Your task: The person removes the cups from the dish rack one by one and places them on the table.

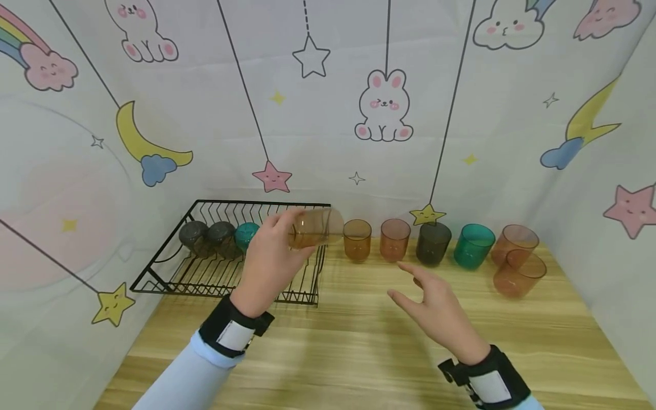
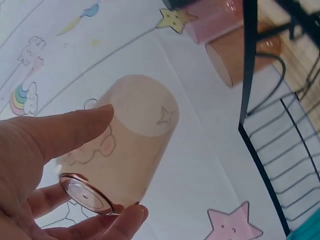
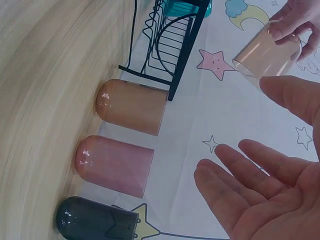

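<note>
Left hand (image 1: 277, 250) pinches an amber tumbler (image 1: 319, 228), tipped sideways by the right end of a black wire dish rack (image 1: 205, 285); right hand (image 1: 438, 307), fingers spread, hovers near an upright pink tumbler (image 1: 395, 240).

My feed shows me no readable text or number — not on the cups (image 1: 318, 229), nor the head view's white patches (image 1: 236, 336) toward seven and five o'clock.

In the head view, the left hand (image 1: 271, 256) hides part of the rack (image 1: 263, 203), one side of its teal cup (image 1: 245, 234) and one end of the held cup (image 1: 319, 228). The right wrist view's right edge cuts off the right hand (image 3: 280, 200).
</note>
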`<state>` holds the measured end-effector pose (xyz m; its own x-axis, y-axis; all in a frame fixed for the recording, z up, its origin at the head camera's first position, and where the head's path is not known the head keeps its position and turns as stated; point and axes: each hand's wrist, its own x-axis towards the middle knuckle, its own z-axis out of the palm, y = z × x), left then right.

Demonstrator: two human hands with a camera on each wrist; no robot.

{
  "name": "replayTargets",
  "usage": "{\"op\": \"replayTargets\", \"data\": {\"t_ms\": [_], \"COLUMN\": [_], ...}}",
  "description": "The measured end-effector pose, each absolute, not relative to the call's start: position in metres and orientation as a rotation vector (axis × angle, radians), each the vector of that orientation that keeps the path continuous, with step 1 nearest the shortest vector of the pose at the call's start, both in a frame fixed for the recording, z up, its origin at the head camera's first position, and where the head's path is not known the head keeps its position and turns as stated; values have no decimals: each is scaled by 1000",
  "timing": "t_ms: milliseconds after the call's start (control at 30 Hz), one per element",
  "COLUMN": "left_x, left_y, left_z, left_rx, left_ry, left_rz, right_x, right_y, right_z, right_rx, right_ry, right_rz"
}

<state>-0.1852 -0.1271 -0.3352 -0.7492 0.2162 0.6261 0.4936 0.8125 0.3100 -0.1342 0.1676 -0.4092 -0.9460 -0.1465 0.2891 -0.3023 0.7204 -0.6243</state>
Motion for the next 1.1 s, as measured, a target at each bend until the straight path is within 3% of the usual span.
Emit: {"op": "replayTargets", "data": {"t_ms": [267, 700, 1100], "left_x": [-161, -149, -141], "left_y": [-104, -71, -49], "left_z": [-359, -400, -406], "left_rx": [-528, -440, -436], "left_ry": [-2305, -2237, -2172], "left_rz": [-881, -1466, -1636], "right_x": [-132, -131, -133], "right_y": [169, 165, 157], "right_z": [-407, -411, -414], "right_rx": [329, 306, 315], "right_ry": [-2614, -2549, -2551], "right_rz": [1113, 1350, 1544]}}
